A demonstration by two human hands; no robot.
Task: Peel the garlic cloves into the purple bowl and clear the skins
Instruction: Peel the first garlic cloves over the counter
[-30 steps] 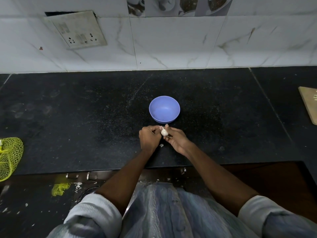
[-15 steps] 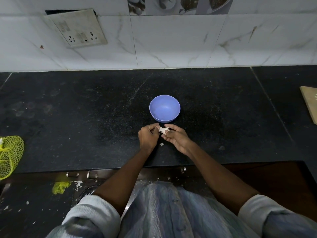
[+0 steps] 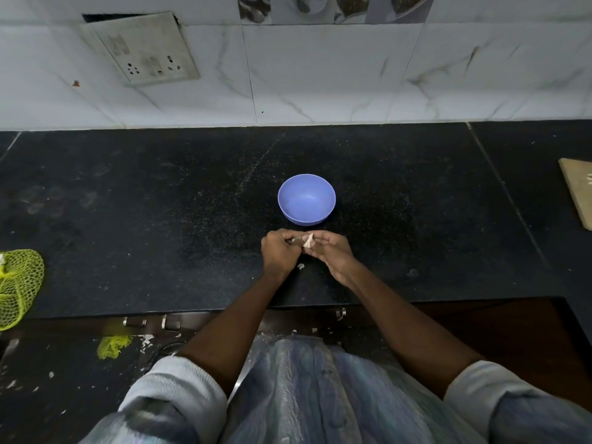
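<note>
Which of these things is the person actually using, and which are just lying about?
In use: garlic clove, held by left hand and right hand; purple bowl; skin scrap.
Lying about: yellow net bag, wooden board, wall socket.

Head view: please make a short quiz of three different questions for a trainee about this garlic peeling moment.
1. True or false: the purple bowl already holds peeled cloves.
2. Which hands hold the garlic clove? A) left only B) right only C) both
3. Fill in: a loose scrap of skin lies on the black ____.

Key:
1. False; the bowl looks empty.
2. C; the left hand and the right hand both pinch it, on the near side of the bowl.
3. Counter.
</note>
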